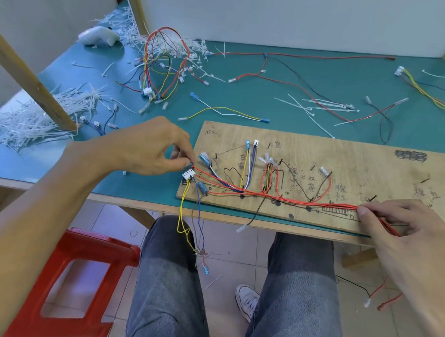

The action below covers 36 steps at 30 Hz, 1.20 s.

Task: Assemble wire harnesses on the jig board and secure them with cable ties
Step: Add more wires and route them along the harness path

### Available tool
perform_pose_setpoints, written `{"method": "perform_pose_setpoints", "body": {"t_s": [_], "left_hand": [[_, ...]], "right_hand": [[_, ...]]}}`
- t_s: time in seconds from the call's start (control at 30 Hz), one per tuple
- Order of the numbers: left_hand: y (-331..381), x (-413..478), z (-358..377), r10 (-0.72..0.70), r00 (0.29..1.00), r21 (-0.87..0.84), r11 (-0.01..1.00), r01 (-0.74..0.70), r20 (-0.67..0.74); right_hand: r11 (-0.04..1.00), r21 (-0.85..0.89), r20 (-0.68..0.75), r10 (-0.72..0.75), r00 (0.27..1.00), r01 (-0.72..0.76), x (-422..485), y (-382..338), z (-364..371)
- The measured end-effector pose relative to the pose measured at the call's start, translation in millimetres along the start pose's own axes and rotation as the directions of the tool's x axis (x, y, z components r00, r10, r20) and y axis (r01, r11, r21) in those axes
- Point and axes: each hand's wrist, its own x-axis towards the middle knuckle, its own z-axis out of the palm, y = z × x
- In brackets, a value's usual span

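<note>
Two hands work at the board (pixel 372 167), a wooden plank with pins and pen marks that lies on the green table (pixel 274 75). The left hand (pixel 149 148) is at the left edge of the board. Its grip is closed: thumb and forefinger pinch the end of a red wire just above the white connector (pixel 189 175). From there the red wires (pixel 331 205) run along the near side of the board, past short branches that go up to small terminals.

The right hand (pixel 400 221) lies on the near right part of the board. Its grip is clamped on the red bundle between thumb and fingers.

Below the connector, yellow and blue wires (pixel 180 212) hang over the near edge of the board and go down between the knees (their ends are too small to tell).

Behind the board, loose wires and some ties (pixel 327 104) lie spread on the table. Far to the left of the board there is a heap (pixel 31 125) of white ties. Behind the board to the left stands a tangled harness (pixel 165 60). A red stool (pixel 86 251) is on the floor, below the board and to its left.
</note>
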Motion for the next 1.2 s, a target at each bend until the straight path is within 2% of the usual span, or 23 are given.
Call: {"method": "perform_pose_setpoints", "body": {"t_s": [0.17, 0.37, 0.57, 1.13, 1.2], "left_hand": [[-2, -7, 8, -0.028, 0.990, -0.007, 1.000, 0.028, -0.135], [-5, -7, 14, -0.049, 0.993, 0.001, 0.999, 0.049, -0.105], [-3, -11, 12, -0.070, 0.989, -0.110, 0.992, 0.056, -0.134], [-1, -13, 28, -0.036, 0.990, 0.026, 0.999, 0.040, -0.136], [-4, -13, 29, -0.050, 0.988, 0.003, 0.999, 0.051, -0.143]], "right_hand": [[1.000, -0.005, 0.011, 0.009, 1.000, -0.009, 0, 5, 1], [1.000, -0.010, -0.004, -0.010, 1.000, 0.010, 1, 8, 2], [1.000, -0.011, -0.016, -0.018, 1.000, 0.018, 0, 8, 4], [1.000, -0.006, -0.017, -0.001, 1.000, 0.001, -2, 3, 3], [1.000, -0.005, -0.023, -0.003, 1.000, 0.003, -2, 3, 2]]}}
